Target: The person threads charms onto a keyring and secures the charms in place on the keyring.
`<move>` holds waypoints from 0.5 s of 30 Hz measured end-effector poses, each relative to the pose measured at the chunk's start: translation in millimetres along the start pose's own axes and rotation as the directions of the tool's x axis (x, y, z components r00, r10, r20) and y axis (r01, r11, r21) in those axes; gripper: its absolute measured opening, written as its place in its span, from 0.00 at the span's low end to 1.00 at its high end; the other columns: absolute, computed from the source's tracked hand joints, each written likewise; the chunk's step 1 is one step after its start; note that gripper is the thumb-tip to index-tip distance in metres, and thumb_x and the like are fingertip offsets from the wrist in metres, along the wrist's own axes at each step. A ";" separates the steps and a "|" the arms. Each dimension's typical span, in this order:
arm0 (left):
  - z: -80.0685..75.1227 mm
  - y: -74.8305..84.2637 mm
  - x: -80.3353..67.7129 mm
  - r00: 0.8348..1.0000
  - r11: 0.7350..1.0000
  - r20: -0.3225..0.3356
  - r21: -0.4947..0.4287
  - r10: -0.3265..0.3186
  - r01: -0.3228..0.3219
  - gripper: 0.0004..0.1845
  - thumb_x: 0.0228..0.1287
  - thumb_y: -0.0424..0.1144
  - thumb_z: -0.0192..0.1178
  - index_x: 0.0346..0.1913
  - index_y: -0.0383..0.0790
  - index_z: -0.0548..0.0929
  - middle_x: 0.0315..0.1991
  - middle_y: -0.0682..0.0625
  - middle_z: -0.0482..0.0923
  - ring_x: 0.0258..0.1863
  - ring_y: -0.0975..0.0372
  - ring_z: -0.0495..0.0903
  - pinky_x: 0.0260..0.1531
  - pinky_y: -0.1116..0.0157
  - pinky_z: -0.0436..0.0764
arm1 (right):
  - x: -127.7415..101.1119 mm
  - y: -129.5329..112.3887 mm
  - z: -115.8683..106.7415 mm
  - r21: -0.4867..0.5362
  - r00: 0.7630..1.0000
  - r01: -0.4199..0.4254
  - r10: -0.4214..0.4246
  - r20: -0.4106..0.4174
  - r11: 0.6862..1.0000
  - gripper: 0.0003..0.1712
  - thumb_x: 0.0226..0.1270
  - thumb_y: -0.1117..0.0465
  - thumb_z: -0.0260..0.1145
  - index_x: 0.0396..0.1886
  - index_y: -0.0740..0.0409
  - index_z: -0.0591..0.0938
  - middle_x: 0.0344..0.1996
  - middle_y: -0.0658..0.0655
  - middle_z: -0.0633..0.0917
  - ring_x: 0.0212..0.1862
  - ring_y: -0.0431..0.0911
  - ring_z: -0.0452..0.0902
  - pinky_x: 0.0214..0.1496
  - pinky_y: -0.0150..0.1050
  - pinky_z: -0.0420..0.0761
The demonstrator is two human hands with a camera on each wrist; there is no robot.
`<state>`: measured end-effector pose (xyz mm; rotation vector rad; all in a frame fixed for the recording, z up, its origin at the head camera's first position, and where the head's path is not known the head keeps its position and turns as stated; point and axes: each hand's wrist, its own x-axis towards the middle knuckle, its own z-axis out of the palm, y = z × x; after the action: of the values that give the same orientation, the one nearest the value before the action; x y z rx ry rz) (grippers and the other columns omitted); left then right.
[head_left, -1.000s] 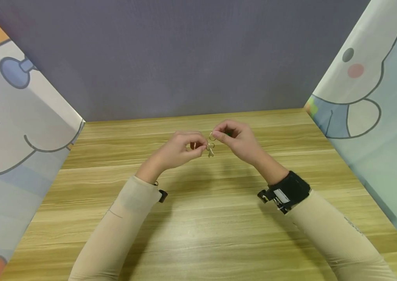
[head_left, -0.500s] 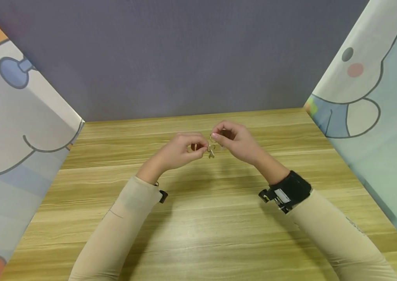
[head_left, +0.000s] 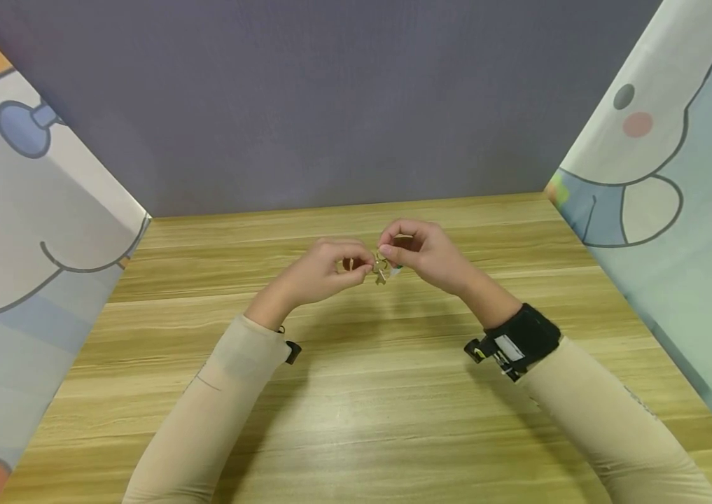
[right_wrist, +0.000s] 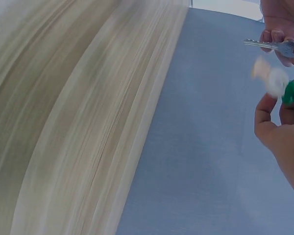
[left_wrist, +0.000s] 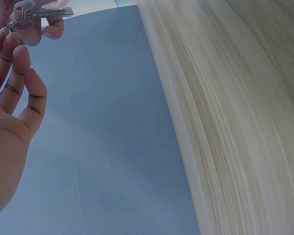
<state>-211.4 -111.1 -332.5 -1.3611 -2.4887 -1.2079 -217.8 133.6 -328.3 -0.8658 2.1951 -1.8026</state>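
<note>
Over the table, my left hand (head_left: 330,269) pinches a small bunch of metal keys (head_left: 381,275) between thumb and fingertips. One key (left_wrist: 54,12) sticks out sideways in the left wrist view. Close beside it, my right hand (head_left: 428,253) pinches the thin metal ring of a keychain; its charm has a green piece (right_wrist: 290,93), a blurred white piece (right_wrist: 277,81) and a peach end (right_wrist: 260,68). The ring and the keys are at the same spot in the head view. Whether they are linked cannot be made out. Fingertips partly hide both rings.
A wood-grain table (head_left: 343,406) lies below both hands. Behind it rises a plain grey-purple panel (head_left: 343,105). Cartoon-printed panels stand at the left (head_left: 78,189) and right (head_left: 696,210). Each wrist wears a dark strapped camera, the right one (head_left: 522,339) plainly seen.
My right hand has come slightly down, bringing its ring down to the keys. The charm has swung into view below the right fingers. The left hand has barely moved.
</note>
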 end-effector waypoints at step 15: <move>-3.8 2.1 -3.6 0.999 0.999 -0.038 -0.029 -0.023 0.022 0.06 0.75 0.30 0.62 0.40 0.40 0.88 0.37 0.52 0.85 0.36 0.63 0.77 0.40 0.66 0.78 | 2.4 4.1 7.0 -0.107 0.989 0.085 -0.097 -0.115 0.991 0.03 0.76 0.71 0.67 0.43 0.68 0.86 0.32 0.48 0.82 0.30 0.43 0.76 0.32 0.32 0.77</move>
<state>-208.8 -115.5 -330.0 -1.3069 -2.4763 -1.2658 -217.7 126.8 -333.4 -0.9149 2.3765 -1.8427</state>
